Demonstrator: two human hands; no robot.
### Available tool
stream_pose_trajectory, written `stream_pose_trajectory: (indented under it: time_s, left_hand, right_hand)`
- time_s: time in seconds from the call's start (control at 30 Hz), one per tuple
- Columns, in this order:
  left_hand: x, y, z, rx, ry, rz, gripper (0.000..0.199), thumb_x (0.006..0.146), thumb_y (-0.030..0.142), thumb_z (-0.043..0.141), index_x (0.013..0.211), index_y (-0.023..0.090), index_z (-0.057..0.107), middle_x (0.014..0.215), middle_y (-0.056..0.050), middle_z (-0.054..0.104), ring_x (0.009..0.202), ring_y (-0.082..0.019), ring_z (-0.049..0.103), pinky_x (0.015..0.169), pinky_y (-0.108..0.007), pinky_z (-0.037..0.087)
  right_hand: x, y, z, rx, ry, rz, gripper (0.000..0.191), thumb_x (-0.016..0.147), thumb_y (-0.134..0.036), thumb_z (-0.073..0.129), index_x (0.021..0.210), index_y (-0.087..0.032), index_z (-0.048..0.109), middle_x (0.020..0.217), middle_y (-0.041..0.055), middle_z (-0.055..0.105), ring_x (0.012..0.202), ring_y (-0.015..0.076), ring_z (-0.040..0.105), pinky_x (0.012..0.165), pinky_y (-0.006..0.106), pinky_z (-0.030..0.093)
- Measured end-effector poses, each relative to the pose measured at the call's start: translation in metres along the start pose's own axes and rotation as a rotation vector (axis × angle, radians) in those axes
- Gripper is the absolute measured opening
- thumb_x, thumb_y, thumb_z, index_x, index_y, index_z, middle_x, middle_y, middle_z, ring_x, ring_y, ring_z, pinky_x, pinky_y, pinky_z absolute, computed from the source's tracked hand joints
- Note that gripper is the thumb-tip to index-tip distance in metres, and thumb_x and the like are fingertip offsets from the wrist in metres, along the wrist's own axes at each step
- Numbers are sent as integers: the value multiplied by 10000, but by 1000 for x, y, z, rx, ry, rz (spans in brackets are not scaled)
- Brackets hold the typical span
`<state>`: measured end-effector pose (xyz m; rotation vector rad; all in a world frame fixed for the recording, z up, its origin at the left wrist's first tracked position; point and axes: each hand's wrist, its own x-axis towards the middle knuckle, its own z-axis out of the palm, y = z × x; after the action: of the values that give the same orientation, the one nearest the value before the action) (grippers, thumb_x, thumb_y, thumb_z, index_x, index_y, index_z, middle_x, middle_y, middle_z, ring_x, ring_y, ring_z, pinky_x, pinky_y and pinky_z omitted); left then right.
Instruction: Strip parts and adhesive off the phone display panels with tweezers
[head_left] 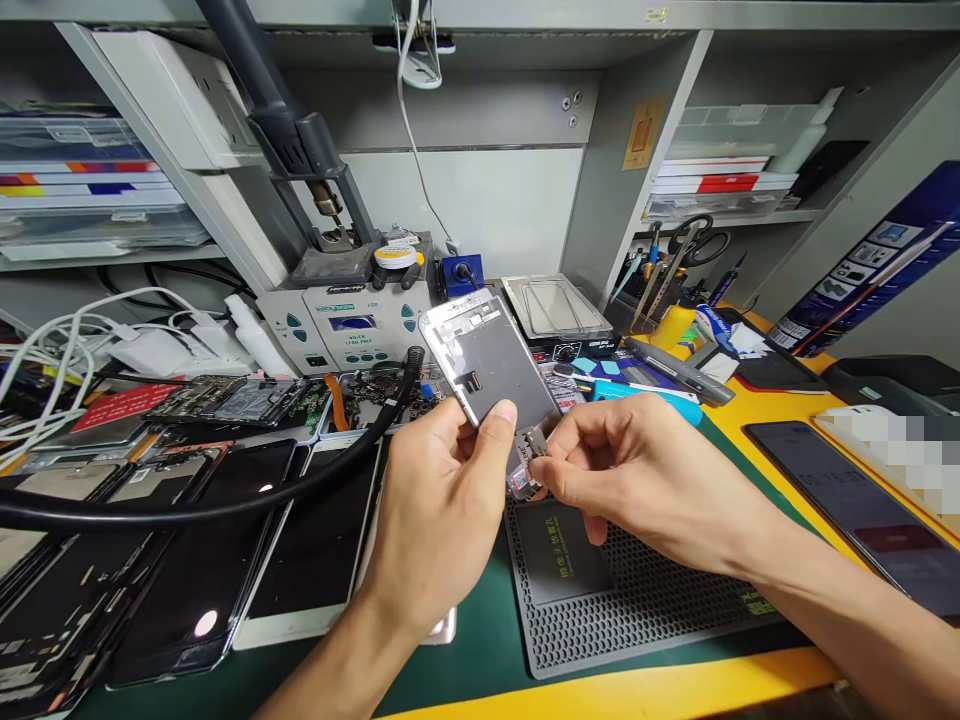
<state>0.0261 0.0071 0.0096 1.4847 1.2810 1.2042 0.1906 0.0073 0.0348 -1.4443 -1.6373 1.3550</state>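
Observation:
My left hand (450,520) grips a phone screen assembly (499,355) by its lower left side, thumb on its grey back. The screen is tilted and held up above the bench. At its lower end sits a small metal part (529,450) with a printed label and a square code. My right hand (630,470) pinches this part between thumb and fingers; whether it is fixed to the screen I cannot tell. Below both hands lies a dark perforated mat (630,620) with a smooth rectangular panel.
Several phone screens (315,540) lie at the left, crossed by a thick black hose (300,490). A hot-air station (352,325) stands behind. To the right are a dark phone (847,490), a blue tube (652,400) and a tool holder with scissors (694,240).

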Motion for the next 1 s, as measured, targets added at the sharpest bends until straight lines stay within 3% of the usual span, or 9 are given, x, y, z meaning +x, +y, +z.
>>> stream_pose_trajectory:
  time_s: [0.2,0.43,0.7,1.0]
  left_hand:
    - [0,0,0,35,1,6,321,937,452,599,764,183,624,679,10,673,595,-138,591,522,-253,431]
    - [0,-1,-1,33,6,-4,317,937,454,599,771,185,621,686,10,668,597,-143,595,521,-259,432]
    - [0,-2,0,11,25,-12,328,922,449,613,720,200,545,583,45,496,612,-157,593,525,-255,439]
    - [-1,-1,0,37,35,-8,307,928,451,606,771,187,615,635,22,605,595,-143,578,515,-254,418]
  right_hand:
    - [1,2,0,-18,-14,-10,150,796,-253,693,683,-176,630,542,-63,528,419,74,500,406,185,444]
    - [2,3,2,1,-13,-19,136,770,-204,684,661,-187,605,531,-74,505,418,75,487,414,192,464]
    - [-1,1,2,-48,0,-9,143,796,-240,666,676,-181,617,521,-65,520,411,83,544,397,175,401]
    - [0,1,1,-76,-14,-17,160,828,-267,649,695,-180,641,523,-57,532,433,98,564,423,190,394]
